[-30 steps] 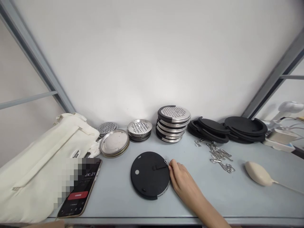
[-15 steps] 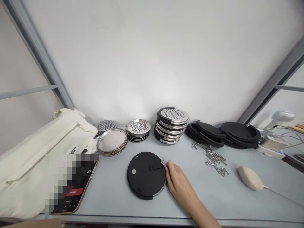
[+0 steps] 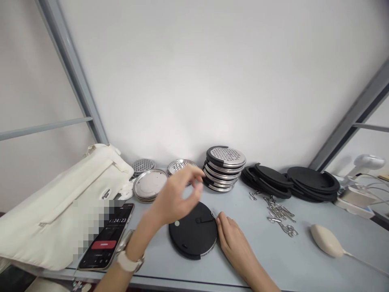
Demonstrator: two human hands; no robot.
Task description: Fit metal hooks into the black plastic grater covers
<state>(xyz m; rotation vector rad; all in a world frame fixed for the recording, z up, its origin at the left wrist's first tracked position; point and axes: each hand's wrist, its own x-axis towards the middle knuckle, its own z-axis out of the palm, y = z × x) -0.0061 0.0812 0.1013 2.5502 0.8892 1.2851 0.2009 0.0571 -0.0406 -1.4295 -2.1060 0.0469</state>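
A round black grater holder (image 3: 194, 235) lies flat on the table, a silver metal edge showing at its lower right. It has a slot and a pale round spot. My right hand (image 3: 229, 233) rests at its right edge, fingers closed on a small metal clip (image 3: 214, 214) that pokes out at the slot's end. Over the holder's upper left my left hand (image 3: 179, 194) is raised, thumb and fingers curved and apart, with nothing between them. It hides part of the holder and of a stack of metal grater discs (image 3: 176, 165).
Along the wall stand plain metal discs (image 3: 148, 184), a stack of assembled graters (image 3: 226, 168) and black holders (image 3: 313, 180). Loose metal clips (image 3: 279, 211) lie before them. A cream mouse (image 3: 326, 240) is at right; a phone (image 3: 105, 243) and a cream bag (image 3: 67, 211) are at left.
My left hand has come into view from the lower left and now hangs over the holder. My right hand stays at the holder's edge. The whole view has shifted slightly.
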